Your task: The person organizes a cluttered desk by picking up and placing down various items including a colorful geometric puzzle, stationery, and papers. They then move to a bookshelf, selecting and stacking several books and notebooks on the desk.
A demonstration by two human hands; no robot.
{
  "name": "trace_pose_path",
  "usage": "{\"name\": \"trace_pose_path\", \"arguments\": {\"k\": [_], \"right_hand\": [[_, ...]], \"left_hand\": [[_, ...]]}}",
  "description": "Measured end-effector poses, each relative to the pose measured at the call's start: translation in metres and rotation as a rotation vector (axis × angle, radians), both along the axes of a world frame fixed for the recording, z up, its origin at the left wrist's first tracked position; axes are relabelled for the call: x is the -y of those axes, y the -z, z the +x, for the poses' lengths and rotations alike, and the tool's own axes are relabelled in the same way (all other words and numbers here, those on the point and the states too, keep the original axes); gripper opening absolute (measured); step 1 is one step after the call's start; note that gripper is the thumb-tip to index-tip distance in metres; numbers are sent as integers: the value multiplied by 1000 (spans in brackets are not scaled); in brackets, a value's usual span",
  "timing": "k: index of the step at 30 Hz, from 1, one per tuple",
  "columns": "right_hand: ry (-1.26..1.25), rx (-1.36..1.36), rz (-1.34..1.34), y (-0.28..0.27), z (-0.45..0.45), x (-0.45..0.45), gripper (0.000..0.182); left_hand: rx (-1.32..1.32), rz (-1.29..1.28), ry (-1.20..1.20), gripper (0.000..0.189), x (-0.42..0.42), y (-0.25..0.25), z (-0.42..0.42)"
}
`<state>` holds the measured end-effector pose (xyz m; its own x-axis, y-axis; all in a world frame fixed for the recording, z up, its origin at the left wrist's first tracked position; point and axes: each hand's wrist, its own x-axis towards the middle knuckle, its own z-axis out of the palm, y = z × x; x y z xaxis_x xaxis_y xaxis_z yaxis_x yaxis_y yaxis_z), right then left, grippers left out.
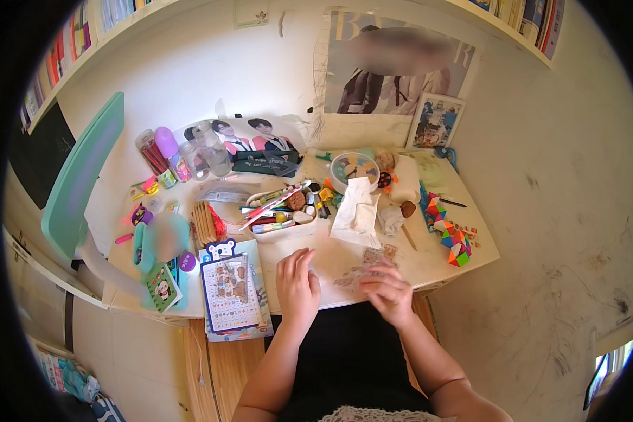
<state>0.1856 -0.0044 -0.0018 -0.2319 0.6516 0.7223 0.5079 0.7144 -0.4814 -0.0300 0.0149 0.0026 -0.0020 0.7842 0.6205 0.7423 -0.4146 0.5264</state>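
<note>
My left hand point(299, 282) hovers at the front of the white desk point(290, 243), its thumb apart from the fingers and nothing in it. To its right, my right hand point(389, 290) has curled fingers over a clear sticker sheet point(372, 257) with small brown bear pictures. Whether the fingertips touch or pinch the sheet cannot be made out. Left of my left hand lies a blue-edged clipboard point(232, 311) with a white bear top, bearing a printed sheet and another clear bear sticker piece point(233, 279). Beyond my hands rests a crumpled white paper packet point(356, 213).
Behind stands a pen tray point(285, 232) full of pens and stones. A round clock point(354, 169), a colourful folding puzzle point(453, 242) and a wooden stick point(409, 237) lie to the right. Jars point(211, 150), a green lamp point(84, 174) and a panda notebook point(163, 287) occupy the left.
</note>
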Motion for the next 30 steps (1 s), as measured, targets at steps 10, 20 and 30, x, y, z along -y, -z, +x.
{"name": "trace_pose_path", "arguments": {"k": [10,20,30], "right_hand": [[255,38,-161,17,48,-3,24],[384,202,-139,3,37,-20,40],[115,130,-355,-2,29,7,40]], "left_hand": [[55,-54,366,32,38,3,57],[817,-1206,745,49,56,50,72],[1317,-1269,635,42,58,48,73]]}}
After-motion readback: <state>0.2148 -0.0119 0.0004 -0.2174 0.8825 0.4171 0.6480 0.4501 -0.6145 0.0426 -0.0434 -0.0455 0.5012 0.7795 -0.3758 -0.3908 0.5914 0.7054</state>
